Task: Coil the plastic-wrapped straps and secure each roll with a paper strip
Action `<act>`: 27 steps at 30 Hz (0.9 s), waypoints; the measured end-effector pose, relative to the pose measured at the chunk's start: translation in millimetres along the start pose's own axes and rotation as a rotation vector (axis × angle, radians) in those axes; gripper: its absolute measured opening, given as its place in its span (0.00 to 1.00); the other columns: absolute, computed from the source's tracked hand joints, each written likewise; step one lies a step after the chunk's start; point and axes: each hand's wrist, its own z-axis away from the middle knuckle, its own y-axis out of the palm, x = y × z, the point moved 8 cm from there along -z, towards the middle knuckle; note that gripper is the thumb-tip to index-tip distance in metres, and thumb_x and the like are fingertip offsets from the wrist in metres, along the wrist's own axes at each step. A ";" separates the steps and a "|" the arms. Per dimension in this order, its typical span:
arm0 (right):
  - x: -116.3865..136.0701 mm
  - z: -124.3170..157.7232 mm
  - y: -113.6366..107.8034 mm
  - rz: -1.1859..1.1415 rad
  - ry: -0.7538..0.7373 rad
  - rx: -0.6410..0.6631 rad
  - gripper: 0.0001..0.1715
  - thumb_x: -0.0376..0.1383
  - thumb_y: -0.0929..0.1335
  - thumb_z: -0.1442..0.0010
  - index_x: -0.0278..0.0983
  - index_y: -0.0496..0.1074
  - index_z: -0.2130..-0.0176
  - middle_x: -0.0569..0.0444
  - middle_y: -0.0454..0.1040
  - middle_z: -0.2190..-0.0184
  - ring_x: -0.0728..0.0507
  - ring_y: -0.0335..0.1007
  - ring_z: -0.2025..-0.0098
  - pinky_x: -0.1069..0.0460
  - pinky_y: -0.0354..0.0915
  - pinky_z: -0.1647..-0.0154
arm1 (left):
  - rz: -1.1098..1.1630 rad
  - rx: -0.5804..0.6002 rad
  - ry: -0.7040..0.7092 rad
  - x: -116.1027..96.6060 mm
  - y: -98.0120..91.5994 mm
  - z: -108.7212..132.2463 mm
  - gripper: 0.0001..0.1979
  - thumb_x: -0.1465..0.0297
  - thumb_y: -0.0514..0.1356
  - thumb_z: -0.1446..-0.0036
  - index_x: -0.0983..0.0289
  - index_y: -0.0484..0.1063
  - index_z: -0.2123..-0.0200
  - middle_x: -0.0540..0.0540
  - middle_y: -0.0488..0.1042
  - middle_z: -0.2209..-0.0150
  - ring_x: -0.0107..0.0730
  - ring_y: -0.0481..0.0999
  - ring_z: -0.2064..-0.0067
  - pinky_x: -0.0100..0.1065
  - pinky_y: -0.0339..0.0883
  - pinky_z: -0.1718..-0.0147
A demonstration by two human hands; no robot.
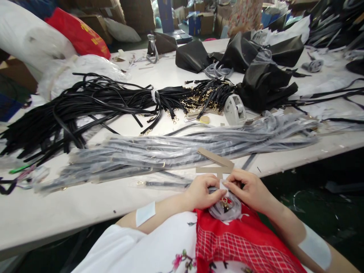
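Just past the red apron, a coiled strap in clear plastic [225,209] with gold-coloured hardware at its centre rests at the table's edge. A small white piece [223,186] lies at the coil's far side, between my two hands. My left hand [203,192] is closed, its thumb and fingers pinching at the left side of the coil and the white piece. From the right, my right hand [250,189] pinches the white piece between thumb and fingers. Beige card strips [215,157] lie just beyond my fingertips.
Plastic-wrapped straps [170,151] stretch across the white table [85,208]. Behind them lie a bundle of black straps with gold clasps [113,98], a white tape dispenser [235,110] and black sheet material [264,85]. A person [244,15] is at the far side, near boxes.
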 end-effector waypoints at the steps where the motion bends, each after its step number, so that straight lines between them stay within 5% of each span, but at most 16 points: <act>1: -6.4 -1.3 0.1 -0.011 0.037 -0.008 0.18 0.43 0.65 0.36 0.38 0.71 0.74 0.53 0.72 0.75 0.45 0.67 0.72 0.52 0.60 0.70 | -0.004 -0.008 -0.002 0.4 -1.8 -1.2 0.10 0.69 0.61 0.45 0.65 0.73 0.77 0.53 0.74 0.73 0.28 0.72 0.69 0.28 0.64 0.67; 8: -43.0 -14.9 26.4 -0.470 0.200 0.033 0.20 0.47 0.63 0.37 0.36 0.75 0.69 0.54 0.77 0.72 0.41 0.73 0.66 0.49 0.68 0.62 | -0.013 -0.013 0.063 -0.8 -6.2 -13.2 0.08 0.69 0.61 0.42 0.63 0.77 0.72 0.56 0.78 0.62 0.32 0.76 0.60 0.30 0.68 0.58; 15: -25.4 -20.5 6.5 -0.280 0.056 -0.192 0.17 0.41 0.64 0.36 0.38 0.72 0.73 0.53 0.73 0.72 0.43 0.69 0.65 0.51 0.65 0.61 | -0.061 -0.209 -0.047 12.5 -16.5 -14.1 0.12 0.68 0.55 0.37 0.64 0.74 0.71 0.57 0.71 0.62 0.34 0.71 0.57 0.33 0.66 0.56; 20: -10.8 -27.3 9.5 -0.251 -0.031 0.001 0.24 0.45 0.59 0.32 0.38 0.72 0.73 0.53 0.72 0.73 0.44 0.68 0.68 0.51 0.64 0.65 | -0.154 -0.179 -0.116 25.7 -16.1 -18.1 0.12 0.69 0.56 0.38 0.63 0.72 0.73 0.52 0.70 0.70 0.32 0.70 0.64 0.32 0.64 0.62; 24: -17.6 -29.0 12.7 -0.288 0.051 0.045 0.20 0.46 0.63 0.35 0.37 0.76 0.69 0.51 0.77 0.68 0.42 0.72 0.63 0.50 0.65 0.60 | -0.156 -0.237 -0.147 24.9 -21.1 -17.0 0.05 0.68 0.61 0.43 0.63 0.72 0.70 0.52 0.74 0.69 0.32 0.72 0.65 0.32 0.64 0.62; 27: -27.1 -27.1 17.5 -0.419 0.144 0.104 0.19 0.47 0.67 0.39 0.35 0.78 0.67 0.53 0.78 0.70 0.44 0.72 0.68 0.53 0.65 0.68 | -0.139 -0.234 -0.152 17.4 -20.5 -14.9 0.06 0.71 0.65 0.50 0.63 0.71 0.68 0.52 0.76 0.67 0.32 0.73 0.64 0.32 0.65 0.60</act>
